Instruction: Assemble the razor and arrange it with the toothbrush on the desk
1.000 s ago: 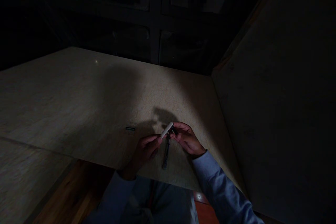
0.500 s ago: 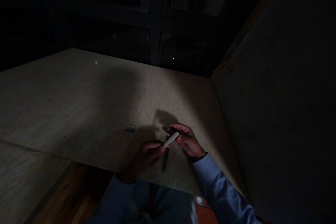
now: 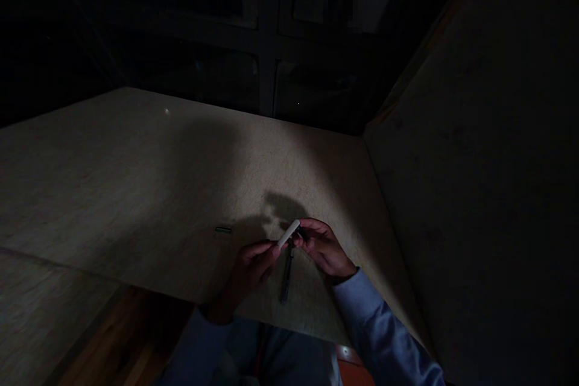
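My left hand [image 3: 256, 264] is closed, thumb and fingers pinching the lower end of a slim white bar [image 3: 288, 233]. The bar slants up to the right, its far end by the fingertips of my right hand [image 3: 326, 248]. Those fingers are closed around a small dark piece [image 3: 301, 233] whose kind is too dim to make out. Below and between my hands, a dark slender rod [image 3: 286, 277], somewhat like a pen, lies on the pale tabletop [image 3: 266, 151]. To the left of my left hand lies a short dark bar [image 3: 223, 230].
A dark window [image 3: 266, 66] runs along the table's far edge. On the right rises a shadowed wall [image 3: 474, 193]. The table's near edge passes just in front of my lap, and a wooden surface [image 3: 122, 344] shows at the lower left. Light is very dim.
The white bar's upper end has shifted up and left, off the right fingers. The dark piece in my right hand has moved slightly right and down and shows more clearly.
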